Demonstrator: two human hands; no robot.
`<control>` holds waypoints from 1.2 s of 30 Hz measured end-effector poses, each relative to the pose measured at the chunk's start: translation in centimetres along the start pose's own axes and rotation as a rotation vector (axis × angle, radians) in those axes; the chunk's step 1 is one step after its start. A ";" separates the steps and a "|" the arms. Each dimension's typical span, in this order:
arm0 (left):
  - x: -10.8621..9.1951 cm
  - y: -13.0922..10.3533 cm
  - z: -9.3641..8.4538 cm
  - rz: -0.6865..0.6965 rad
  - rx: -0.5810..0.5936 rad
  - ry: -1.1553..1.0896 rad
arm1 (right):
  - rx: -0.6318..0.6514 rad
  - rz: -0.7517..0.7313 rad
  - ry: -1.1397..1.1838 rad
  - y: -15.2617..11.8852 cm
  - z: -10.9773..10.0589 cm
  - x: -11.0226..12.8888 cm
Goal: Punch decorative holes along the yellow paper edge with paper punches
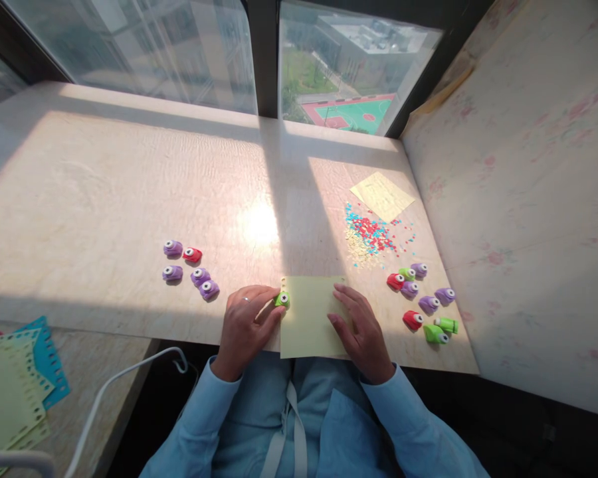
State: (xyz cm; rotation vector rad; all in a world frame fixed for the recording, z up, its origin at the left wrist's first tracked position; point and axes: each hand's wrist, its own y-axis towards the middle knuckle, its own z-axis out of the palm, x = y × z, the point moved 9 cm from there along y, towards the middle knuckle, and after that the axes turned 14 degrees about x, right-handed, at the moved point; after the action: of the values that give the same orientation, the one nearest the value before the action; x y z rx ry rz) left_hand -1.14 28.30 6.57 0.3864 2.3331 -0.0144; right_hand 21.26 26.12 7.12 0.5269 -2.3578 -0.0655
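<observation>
A pale yellow sheet of paper (313,322) lies at the table's front edge, with a few small holes at its top corners. My left hand (246,325) pinches a small green craft punch (282,299) between thumb and fingers. This punch sits on the sheet's left edge, just below the holes there. On the sheet's right edge rest the fingertips of my right hand (361,325), thumb and fingers apart. Whether the punch's slot is around the paper cannot be made out.
Several purple punches (172,273) and a red one (192,255) stand to the left. More punches (429,304) are grouped right, below scattered paper bits (371,236) and a yellow sheet (383,196). Punched sheets (10,392) and a white cable (104,392) are at lower left.
</observation>
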 end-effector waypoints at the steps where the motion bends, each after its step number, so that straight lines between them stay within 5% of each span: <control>1: 0.2 -0.1 0.0 -0.011 -0.002 -0.021 | -0.003 0.004 0.008 0.0 -0.1 -0.1; 10: 2.9 -0.3 -1.5 -0.338 -0.087 -0.535 | -0.103 0.018 0.077 -0.3 -0.7 -0.7; 19: 2.7 3.1 1.7 -0.460 0.448 -0.302 | -0.116 0.033 0.125 -0.5 -0.7 -1.3; 36: 3.9 3.5 3.8 -0.579 0.681 -0.335 | -0.159 0.085 0.270 -0.7 -1.2 -2.0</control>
State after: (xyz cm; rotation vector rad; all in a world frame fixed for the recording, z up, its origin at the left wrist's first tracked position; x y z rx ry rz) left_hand -0.16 32.25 1.56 0.0075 1.9696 -1.0816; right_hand 23.60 26.42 6.58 0.3354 -2.0876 -0.1329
